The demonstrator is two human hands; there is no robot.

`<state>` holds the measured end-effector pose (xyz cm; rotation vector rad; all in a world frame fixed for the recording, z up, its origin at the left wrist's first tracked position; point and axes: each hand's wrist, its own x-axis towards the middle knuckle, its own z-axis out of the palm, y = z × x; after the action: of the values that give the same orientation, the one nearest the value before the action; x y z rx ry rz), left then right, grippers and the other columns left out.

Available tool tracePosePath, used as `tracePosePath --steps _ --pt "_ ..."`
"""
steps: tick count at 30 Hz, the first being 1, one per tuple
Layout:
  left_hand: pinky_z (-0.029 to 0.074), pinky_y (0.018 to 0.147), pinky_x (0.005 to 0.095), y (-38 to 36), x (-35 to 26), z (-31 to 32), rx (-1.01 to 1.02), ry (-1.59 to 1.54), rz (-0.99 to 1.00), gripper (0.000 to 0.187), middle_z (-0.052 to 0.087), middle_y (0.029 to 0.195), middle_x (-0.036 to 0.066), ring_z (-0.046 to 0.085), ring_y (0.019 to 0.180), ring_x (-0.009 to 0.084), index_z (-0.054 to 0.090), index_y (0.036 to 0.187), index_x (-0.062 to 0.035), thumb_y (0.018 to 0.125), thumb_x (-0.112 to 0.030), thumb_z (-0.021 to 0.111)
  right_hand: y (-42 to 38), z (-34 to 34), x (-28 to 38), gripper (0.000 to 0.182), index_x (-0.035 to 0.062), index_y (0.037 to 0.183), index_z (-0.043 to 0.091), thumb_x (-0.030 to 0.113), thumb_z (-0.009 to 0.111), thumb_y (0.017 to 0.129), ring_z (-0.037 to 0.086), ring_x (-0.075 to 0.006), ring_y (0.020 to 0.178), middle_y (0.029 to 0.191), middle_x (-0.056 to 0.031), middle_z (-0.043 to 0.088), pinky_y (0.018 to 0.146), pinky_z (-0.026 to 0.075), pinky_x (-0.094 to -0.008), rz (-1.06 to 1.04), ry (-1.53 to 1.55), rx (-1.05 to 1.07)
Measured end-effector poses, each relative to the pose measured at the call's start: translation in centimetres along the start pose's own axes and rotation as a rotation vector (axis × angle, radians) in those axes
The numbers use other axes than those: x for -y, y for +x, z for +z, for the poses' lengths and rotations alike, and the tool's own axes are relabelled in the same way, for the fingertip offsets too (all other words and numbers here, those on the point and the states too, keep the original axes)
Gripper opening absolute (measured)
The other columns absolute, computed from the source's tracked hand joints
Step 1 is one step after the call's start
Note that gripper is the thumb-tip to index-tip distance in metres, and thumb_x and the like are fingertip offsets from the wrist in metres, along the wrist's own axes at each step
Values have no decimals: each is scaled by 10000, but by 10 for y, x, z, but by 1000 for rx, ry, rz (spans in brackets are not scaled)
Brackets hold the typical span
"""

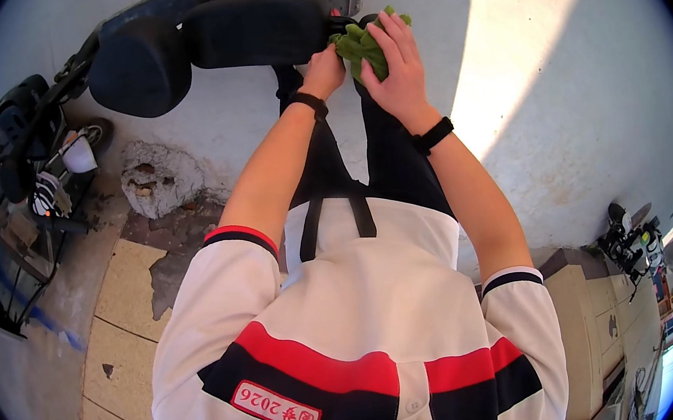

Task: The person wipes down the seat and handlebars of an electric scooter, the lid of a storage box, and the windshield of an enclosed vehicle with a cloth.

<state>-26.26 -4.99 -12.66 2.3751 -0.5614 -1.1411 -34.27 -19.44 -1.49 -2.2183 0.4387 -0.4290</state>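
A crumpled green cloth [362, 51] is at the top centre, beside the end of a black scooter seat [258, 32]. My right hand [397, 70] holds the cloth from its right side, with the fingers curved over it and the thumb along its lower edge. Closed, my left hand [323, 73] touches the cloth's left side just below the seat's edge; its fingertips are hidden, and what it grips cannot be made out. Both wrists wear black bands.
A rounded black backrest [139, 68] stands left of the seat. Further left are more parked scooters [31, 153] and a rough stone lump [157, 179]. A motorcycle [632, 238] stands at the far right. Sunlight falls across the pale ground [511, 32].
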Motion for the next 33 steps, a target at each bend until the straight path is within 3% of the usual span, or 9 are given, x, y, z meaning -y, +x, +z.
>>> tracePosePath --steps 2,11,17,20,23,29,32,33 --pt "508 831 544 -3 -5 -2 -24 5 -27 223 683 906 255 639 921 471 596 1077 24 877 -44 524 2 0 -1 542 45 1292 573 54 709 767 442 -394 1346 1420 -162 503 1114 377 -479 -6 7 -3" --pt "493 937 459 28 -10 -1 -278 -162 254 470 601 1232 242 583 1120 423 495 1312 50 876 -89 602 -2 2 0 592 31 1329 531 65 717 768 404 -424 1367 1473 -209 427 1116 368 -476 58 -1 -39" --pt "499 931 438 57 0 -12 -33 -128 368 428 629 1229 188 590 1135 401 534 1312 -36 907 -158 598 -1 3 -2 582 25 1317 533 70 709 765 403 -426 1366 1461 -210 432 1108 374 -474 63 26 -32" --pt "490 962 364 53 -16 -32 201 -74 183 384 610 1290 196 607 1167 336 534 1330 -43 961 -147 558 -3 4 -5 570 21 1309 533 70 701 767 410 -419 1361 1461 -212 427 1104 379 -466 63 22 -23" --pt "472 976 338 45 -28 -43 263 -221 70 364 636 1272 151 620 1153 271 542 1342 -47 1000 -166 509 -3 6 -6 580 19 1321 515 70 693 772 418 -415 1354 1465 -218 420 1101 383 -457 102 94 -34" --pt "437 1006 297 29 -19 -33 350 -746 108 358 614 1297 63 556 1172 149 529 1376 -39 1046 -125 421 -4 7 -7 674 28 1400 429 100 703 788 425 -423 1343 1489 -227 378 1078 410 -456 207 155 -16" --pt "440 1026 303 16 -31 -40 290 -836 129 368 625 1300 81 560 1186 151 526 1375 -32 1028 -71 410 -6 8 -7 684 11 1431 388 126 695 830 467 -389 1320 1462 -239 418 1069 417 -429 244 130 -40" --pt "441 1019 315 14 -28 -38 251 -839 169 375 637 1281 115 581 1179 192 511 1386 -48 1025 -106 425 -6 8 -4 684 2 1439 377 138 688 845 480 -379 1311 1449 -242 436 1066 418 -423 317 187 -36"
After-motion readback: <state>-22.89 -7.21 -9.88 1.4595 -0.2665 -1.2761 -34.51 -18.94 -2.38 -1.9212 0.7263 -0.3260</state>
